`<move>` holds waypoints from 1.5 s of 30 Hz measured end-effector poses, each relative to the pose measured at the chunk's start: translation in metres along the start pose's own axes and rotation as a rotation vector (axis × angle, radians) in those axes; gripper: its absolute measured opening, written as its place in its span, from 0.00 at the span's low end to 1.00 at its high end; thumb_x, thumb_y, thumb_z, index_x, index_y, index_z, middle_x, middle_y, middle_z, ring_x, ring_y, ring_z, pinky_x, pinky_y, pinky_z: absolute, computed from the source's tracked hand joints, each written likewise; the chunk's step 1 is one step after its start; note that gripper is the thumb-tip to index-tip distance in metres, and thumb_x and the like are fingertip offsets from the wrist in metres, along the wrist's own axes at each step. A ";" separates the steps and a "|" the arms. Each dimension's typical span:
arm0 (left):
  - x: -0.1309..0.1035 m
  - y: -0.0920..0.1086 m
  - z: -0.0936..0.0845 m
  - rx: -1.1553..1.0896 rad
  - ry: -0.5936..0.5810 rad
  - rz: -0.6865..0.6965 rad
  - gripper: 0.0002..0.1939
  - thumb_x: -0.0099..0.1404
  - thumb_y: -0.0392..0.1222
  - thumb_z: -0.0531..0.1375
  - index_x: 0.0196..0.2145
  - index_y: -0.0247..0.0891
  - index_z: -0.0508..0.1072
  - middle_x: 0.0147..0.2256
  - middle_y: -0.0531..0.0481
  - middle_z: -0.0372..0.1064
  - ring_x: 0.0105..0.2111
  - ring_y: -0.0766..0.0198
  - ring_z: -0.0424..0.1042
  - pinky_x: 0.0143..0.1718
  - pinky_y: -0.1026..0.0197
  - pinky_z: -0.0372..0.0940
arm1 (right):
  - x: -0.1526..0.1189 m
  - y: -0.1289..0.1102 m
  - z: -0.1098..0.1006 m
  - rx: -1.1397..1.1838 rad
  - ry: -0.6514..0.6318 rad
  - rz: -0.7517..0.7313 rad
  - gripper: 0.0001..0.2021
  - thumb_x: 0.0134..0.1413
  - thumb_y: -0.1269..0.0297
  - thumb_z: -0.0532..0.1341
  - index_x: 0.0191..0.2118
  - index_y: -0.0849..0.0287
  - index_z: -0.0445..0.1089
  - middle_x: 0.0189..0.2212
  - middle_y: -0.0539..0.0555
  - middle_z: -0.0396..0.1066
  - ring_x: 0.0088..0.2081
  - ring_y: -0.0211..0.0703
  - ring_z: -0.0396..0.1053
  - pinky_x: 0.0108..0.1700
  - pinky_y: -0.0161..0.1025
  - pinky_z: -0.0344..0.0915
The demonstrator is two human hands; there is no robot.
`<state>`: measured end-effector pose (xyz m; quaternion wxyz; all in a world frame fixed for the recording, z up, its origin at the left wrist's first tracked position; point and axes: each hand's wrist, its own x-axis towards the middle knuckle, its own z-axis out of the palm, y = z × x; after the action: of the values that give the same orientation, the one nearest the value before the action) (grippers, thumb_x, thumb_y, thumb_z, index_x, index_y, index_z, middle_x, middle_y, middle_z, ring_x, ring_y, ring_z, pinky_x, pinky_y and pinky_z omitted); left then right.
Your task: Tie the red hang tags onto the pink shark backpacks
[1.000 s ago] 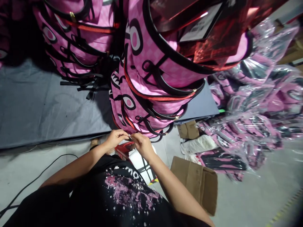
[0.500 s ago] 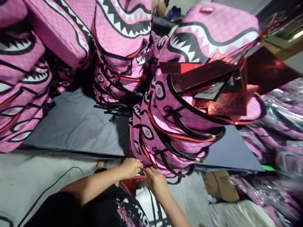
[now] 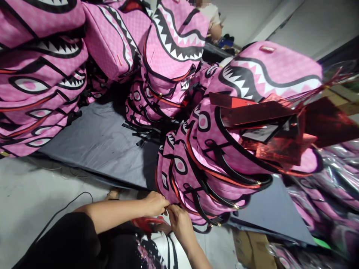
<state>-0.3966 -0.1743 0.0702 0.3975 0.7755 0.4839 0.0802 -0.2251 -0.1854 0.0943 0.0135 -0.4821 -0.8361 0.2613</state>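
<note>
Both hands meet at the table's front edge, beside the lower left of a tilted stack of pink backpacks (image 3: 193, 168) with black trim and shark-mouth prints. My left hand (image 3: 155, 203) has its fingers pinched together. My right hand (image 3: 179, 218) is closed too, its fingertips almost against those of the left. Whatever sits between the fingertips is too small and too hidden to name. On top of the stack lies a bunch of shiny red hang tags (image 3: 260, 116) with thin red cords, a black-and-white label (image 3: 260, 132) among them.
More pink backpacks (image 3: 42, 86) are piled on the left and a further stack (image 3: 174, 56) stands behind, all on a grey-covered table (image 3: 112, 142). Plastic-wrapped bags (image 3: 342, 186) lie at the right. A cardboard box (image 3: 249, 248) and a black cable (image 3: 64, 209) are on the floor. Another person (image 3: 213, 22) is at the back.
The view has shifted, so the bags sit lower and further right in the picture. Both hands stay pinched together at the same stack.
</note>
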 end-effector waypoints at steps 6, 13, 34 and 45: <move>-0.011 -0.001 0.008 -0.105 0.046 -0.038 0.07 0.61 0.36 0.58 0.36 0.38 0.76 0.37 0.46 0.76 0.38 0.59 0.75 0.38 0.63 0.64 | 0.001 -0.010 -0.002 0.015 0.043 0.048 0.13 0.61 0.72 0.49 0.29 0.59 0.67 0.27 0.53 0.72 0.31 0.41 0.70 0.34 0.35 0.54; -0.016 -0.002 0.009 -0.160 0.094 -0.084 0.04 0.60 0.36 0.60 0.32 0.40 0.75 0.34 0.52 0.76 0.35 0.64 0.72 0.37 0.65 0.61 | 0.001 -0.002 0.001 0.047 0.018 0.013 0.11 0.57 0.73 0.51 0.30 0.59 0.69 0.27 0.52 0.73 0.31 0.43 0.72 0.37 0.36 0.56; -0.021 0.013 0.000 -0.344 0.135 -0.209 0.08 0.62 0.43 0.58 0.39 0.42 0.74 0.32 0.56 0.76 0.31 0.67 0.72 0.33 0.68 0.59 | -0.001 -0.003 -0.004 0.447 0.117 0.181 0.11 0.60 0.56 0.53 0.30 0.56 0.62 0.24 0.51 0.69 0.26 0.40 0.67 0.30 0.35 0.58; -0.019 0.015 -0.002 -0.363 0.085 -0.221 0.07 0.63 0.41 0.56 0.33 0.42 0.75 0.27 0.56 0.75 0.30 0.66 0.73 0.32 0.67 0.60 | -0.004 0.001 0.001 0.524 0.148 0.190 0.10 0.60 0.56 0.53 0.33 0.56 0.61 0.23 0.49 0.66 0.25 0.40 0.65 0.29 0.35 0.59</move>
<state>-0.3971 -0.1924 0.0866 0.5162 0.6293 0.5599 0.1547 -0.2228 -0.1888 0.0941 0.1741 -0.5563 -0.6879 0.4324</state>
